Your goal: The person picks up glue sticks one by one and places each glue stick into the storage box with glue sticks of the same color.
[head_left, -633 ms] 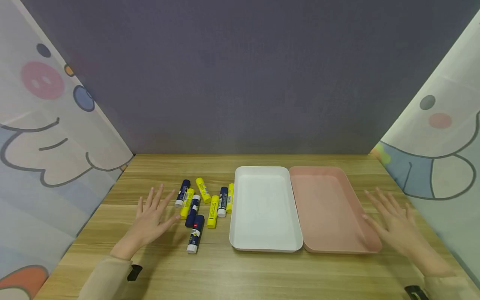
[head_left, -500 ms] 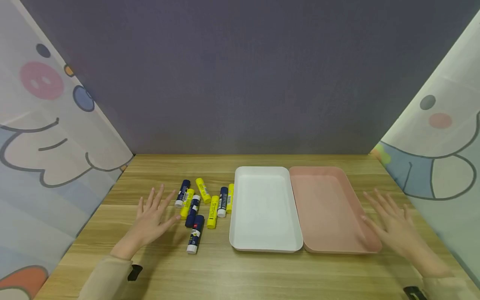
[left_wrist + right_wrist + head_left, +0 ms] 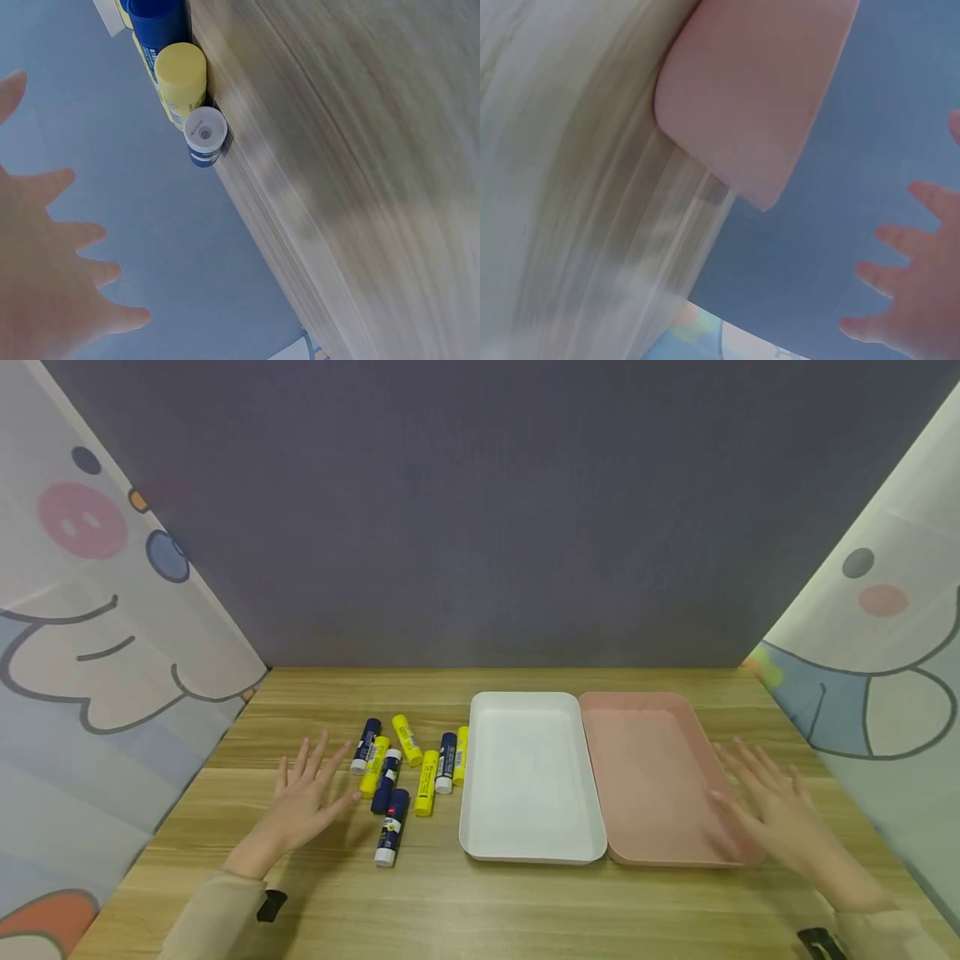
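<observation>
1. Head view: the left hand [image 3: 300, 806] hovers at the left of the counter [image 3: 525, 906], fingers straight and spread, holding nothing, its thumb near the closest sticks.
2. Over on the right, the right hand [image 3: 783, 822], slightly blurred, also has its fingers spread and holds nothing; its fingertips and thumb overlap the pink tray [image 3: 645, 768] at its right side.
3. Four yellow glue sticks [image 3: 426, 783] and four navy glue sticks [image 3: 392, 828] lie between the left hand and the white tray [image 3: 532, 777], which sits just left of the pink tray.
4. Compared with the earlier frames, the right hand has shifted slightly left; the left hand, sticks and trays keep their places.
</observation>
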Available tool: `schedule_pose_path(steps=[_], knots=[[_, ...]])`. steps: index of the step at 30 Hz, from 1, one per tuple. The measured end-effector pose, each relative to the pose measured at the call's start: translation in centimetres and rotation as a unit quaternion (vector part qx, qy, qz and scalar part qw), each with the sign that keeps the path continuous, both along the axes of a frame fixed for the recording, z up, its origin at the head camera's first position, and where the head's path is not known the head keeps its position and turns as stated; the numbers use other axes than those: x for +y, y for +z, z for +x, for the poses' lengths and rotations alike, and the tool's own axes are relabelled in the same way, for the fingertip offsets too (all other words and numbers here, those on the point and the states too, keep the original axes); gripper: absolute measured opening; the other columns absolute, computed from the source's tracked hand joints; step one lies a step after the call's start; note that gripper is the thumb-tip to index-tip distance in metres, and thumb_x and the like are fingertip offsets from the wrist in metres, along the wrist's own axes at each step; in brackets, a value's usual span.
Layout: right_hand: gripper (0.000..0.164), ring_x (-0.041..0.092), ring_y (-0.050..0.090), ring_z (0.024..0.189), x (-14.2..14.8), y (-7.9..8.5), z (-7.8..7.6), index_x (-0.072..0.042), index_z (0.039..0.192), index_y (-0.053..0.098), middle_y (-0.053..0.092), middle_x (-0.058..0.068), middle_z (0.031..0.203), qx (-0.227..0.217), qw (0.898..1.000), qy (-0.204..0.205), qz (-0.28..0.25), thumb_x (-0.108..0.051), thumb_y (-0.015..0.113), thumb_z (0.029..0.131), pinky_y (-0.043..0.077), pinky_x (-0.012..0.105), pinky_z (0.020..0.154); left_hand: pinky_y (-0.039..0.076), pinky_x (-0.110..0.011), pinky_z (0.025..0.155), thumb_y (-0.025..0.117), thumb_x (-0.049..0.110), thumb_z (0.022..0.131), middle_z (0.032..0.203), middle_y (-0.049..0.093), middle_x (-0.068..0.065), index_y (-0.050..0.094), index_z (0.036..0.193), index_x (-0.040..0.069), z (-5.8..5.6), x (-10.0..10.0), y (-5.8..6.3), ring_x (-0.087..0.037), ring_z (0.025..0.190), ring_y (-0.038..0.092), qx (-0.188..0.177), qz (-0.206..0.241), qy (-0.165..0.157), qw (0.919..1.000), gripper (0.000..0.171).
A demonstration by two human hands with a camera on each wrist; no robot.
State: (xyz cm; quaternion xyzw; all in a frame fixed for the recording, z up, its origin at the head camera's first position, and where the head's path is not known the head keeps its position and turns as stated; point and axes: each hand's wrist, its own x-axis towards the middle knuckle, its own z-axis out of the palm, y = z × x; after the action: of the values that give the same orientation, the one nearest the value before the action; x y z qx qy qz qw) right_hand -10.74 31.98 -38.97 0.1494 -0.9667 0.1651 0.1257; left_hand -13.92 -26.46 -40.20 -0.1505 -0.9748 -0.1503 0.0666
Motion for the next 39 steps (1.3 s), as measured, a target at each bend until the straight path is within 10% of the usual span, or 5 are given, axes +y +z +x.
schedule_pose_path(steps=[11, 21, 39], knots=[[0.059, 0.04, 0.012, 0.13, -0.7, 0.1, 0.7, -0.008, 0.139, 0.026, 0.019, 0.022, 0.142, 0.006, 1.0, 0.018, -0.015, -0.024, 0.052, 0.088, -0.008, 0.051, 0.104, -0.007, -0.062, 0.098, 0.049, 0.046, 0.085, 0.145, 0.005, -0.021, 0.025, 0.14, 0.014, -0.1, 0.1, 0.1, -0.038, 0.131, -0.006, -0.005, 0.011, 0.005, 0.9999, 0.067], [0.044, 0.048, 0.046, 0.1, -2.1, -0.1, 1.6, -0.013, 0.124, 0.049, 0.046, 0.026, 0.121, 0.026, 0.998, 0.035, -0.04, -0.018, 0.061, 0.082, 0.036, 0.058, 0.075, 0.002, -0.062, 0.099, 0.052, 0.042, 0.085, 0.141, 0.013, -0.027, 0.028, 0.137, 0.006, -0.1, 0.0, 0.0, -0.045, 0.129, 0.007, 0.006, 0.033, 0.002, 0.9994, 0.067], [0.029, 0.025, 0.06, 0.09, -3.4, -1.3, 3.6, -0.019, 0.101, 0.066, 0.065, -0.002, 0.098, -0.007, 0.999, 0.034, -0.021, -0.027, 0.071, 0.073, 0.048, 0.038, 0.073, 0.028, -0.062, 0.09, 0.061, 0.02, 0.082, 0.124, 0.04, -0.03, 0.041, 0.127, -0.004, 0.0, 0.1, 0.0, -0.048, 0.112, 0.037, 0.047, 0.027, 0.0, 0.9985, 0.054]])
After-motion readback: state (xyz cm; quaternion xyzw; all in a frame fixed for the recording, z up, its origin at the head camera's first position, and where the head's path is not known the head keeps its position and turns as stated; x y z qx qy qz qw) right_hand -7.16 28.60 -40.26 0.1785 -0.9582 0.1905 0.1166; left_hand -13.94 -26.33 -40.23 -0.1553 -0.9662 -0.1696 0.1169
